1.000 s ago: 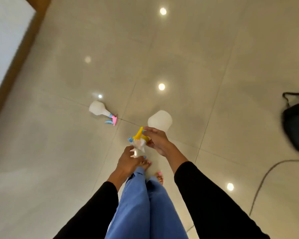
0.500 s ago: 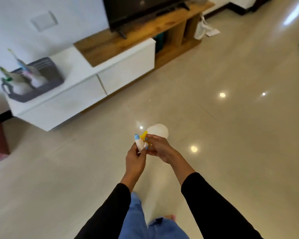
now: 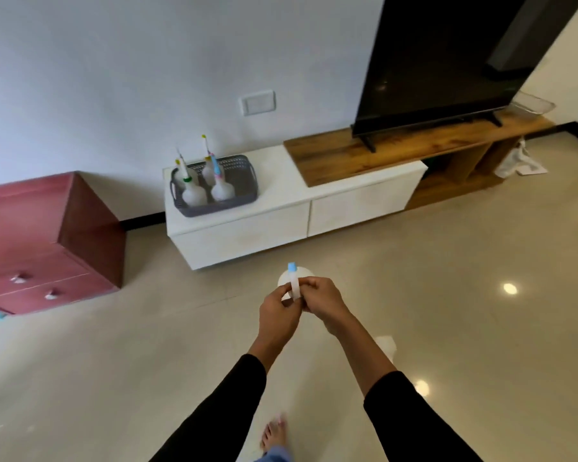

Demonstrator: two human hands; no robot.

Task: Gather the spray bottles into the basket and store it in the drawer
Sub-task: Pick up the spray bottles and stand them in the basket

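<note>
I hold a white spray bottle [image 3: 294,278] with a blue-tipped nozzle in front of me over the floor. My left hand [image 3: 277,313] and my right hand [image 3: 324,301] both grip its spray head; the round body shows behind my fingers. A grey basket [image 3: 239,181] stands on the left end of the white cabinet [image 3: 281,208], with several white spray bottles [image 3: 221,188] upright inside it. Two shut drawer fronts [image 3: 357,205] face me on the cabinet.
A red-brown chest of drawers [image 3: 44,241] stands at the left. A black television [image 3: 447,61] sits on the wooden shelf unit [image 3: 414,145] to the right. A white bag [image 3: 518,161] lies by that unit. Glossy tile floor lies between me and the furniture.
The view has swung up from the floor to the cabinet and basket, which are now nearer and centred. Both hands still hold the bottle, whose nozzle now points up.
</note>
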